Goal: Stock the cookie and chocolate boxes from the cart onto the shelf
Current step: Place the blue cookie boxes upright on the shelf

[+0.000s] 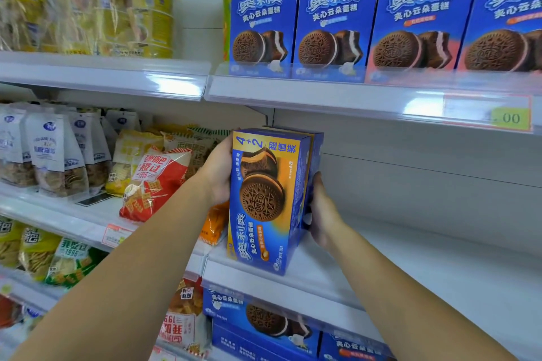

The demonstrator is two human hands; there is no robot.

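Both hands closed on a blue box [268,199] at the left end of the middle shelf [410,267]. Left hand [218,173] flat against the box's left side, fingers wrapped behind its top corner. Right hand [321,208] pressed to the right side, fingertips on the blue panel. Box upright on its short end, printed face turned sideways, yellow band at the top, a cookie pictured in the middle; lower edge resting at the shelf's front lip. Possibly a second box tight behind it, hard to tell. Rest of that shelf bare and white to the right.

Above, on the upper shelf [322,91], a row of blue boxes [331,29] standing upright side by side, touching. Below, more boxes [264,325] lying flat under the shelf edge. To the left, a red snack bag [152,182] just beside the left forearm, white bags [55,152] further left.
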